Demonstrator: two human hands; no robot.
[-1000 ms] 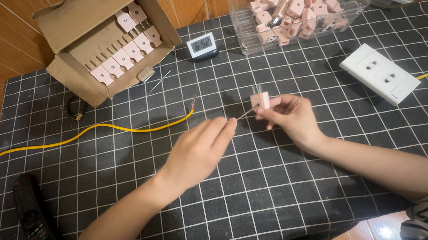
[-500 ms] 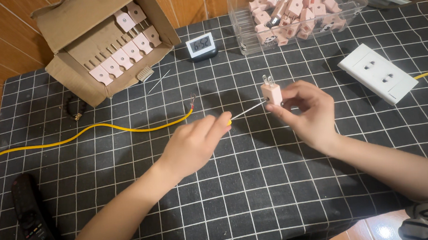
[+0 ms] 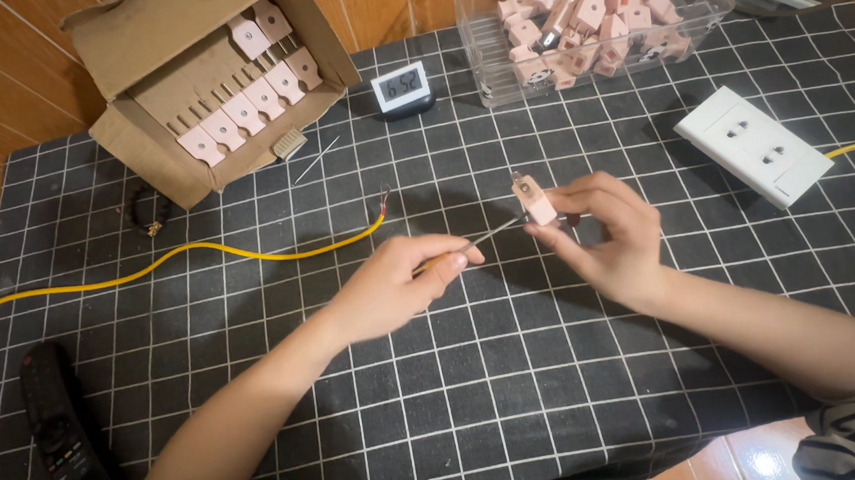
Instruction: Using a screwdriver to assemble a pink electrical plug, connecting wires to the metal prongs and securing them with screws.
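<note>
Centrally, above the black gridded mat (image 3: 519,394), a small pale pink plug (image 3: 535,202) is pinched between the fingers of the right hand (image 3: 608,242). It is blocky, tilted, with short metal prongs seen at its upper end. A thin screwdriver (image 3: 482,236) is gripped by the closed fingers of the left hand (image 3: 396,292), its metal shaft laid against the plug's lower side. Similar pink plugs are seen in the cardboard box (image 3: 205,75) and the clear plastic container (image 3: 593,18) beyond. A yellow wire (image 3: 198,251) is laid across the mat nearby.
</note>
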